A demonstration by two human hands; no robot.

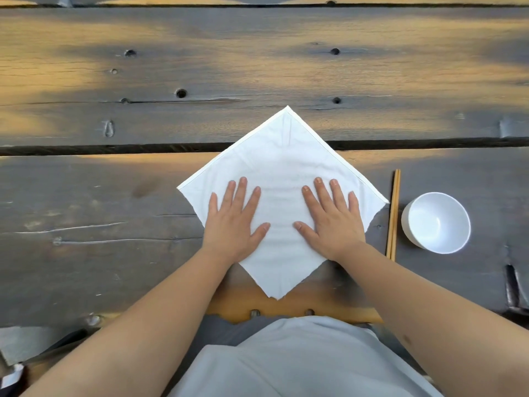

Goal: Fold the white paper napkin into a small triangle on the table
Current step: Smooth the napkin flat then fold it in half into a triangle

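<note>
Two bare forearms reach out over a pale grey lap to a napkin on the table.

The left hand (pixel 233 222) and right hand (pixel 332 219) lie flat, fingers straight and spread, pressing the white napkin (pixel 282 156), set unfolded as a diamond on the wooden table (pixel 114 196); chopsticks (pixel 393 213) and a white bowl (pixel 436 222) lie just right.

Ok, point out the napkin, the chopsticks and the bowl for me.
napkin (pixel 282 156): head view, on the bare upper half, above the fingers.
chopsticks (pixel 394 207): head view, on the middle of the pair's length.
bowl (pixel 432 222): head view, on the white inside bottom.
</note>
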